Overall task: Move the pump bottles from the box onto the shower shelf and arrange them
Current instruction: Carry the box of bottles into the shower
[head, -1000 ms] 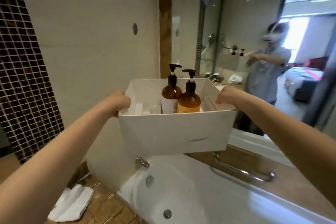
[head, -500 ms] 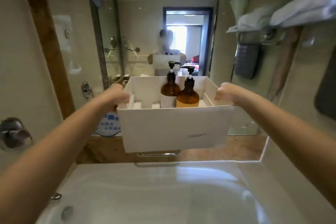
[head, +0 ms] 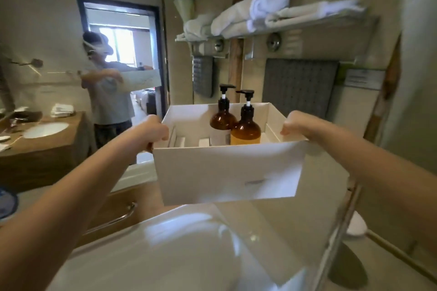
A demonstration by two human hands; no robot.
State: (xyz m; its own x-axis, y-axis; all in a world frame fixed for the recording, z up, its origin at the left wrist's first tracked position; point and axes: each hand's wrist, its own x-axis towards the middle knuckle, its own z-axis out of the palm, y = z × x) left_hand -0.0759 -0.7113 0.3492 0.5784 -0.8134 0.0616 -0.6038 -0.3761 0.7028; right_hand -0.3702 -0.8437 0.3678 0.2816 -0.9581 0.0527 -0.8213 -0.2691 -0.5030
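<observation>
I hold a white cardboard box (head: 227, 170) out in front of me at chest height over the bathtub. My left hand (head: 152, 131) grips its left rim and my right hand (head: 295, 125) grips its right rim. Two amber pump bottles stand upright inside near the far wall: a darker one (head: 222, 123) on the left with a white label and a lighter orange one (head: 246, 130) touching it on the right. Both have black pump heads. White dividers line the box floor.
A glass shelf (head: 307, 27) high on the wall ahead carries folded white towels (head: 250, 16). A grey mat (head: 300, 87) hangs below it. The white bathtub (head: 165, 255) lies beneath the box. A mirror (head: 59, 66) on the left reflects a person, a sink and a doorway.
The view has swung to the right: the mirror has slid to the left and the towel shelf now sits ahead. Both hands keep the same grip on the box, and the bottles have not shifted.
</observation>
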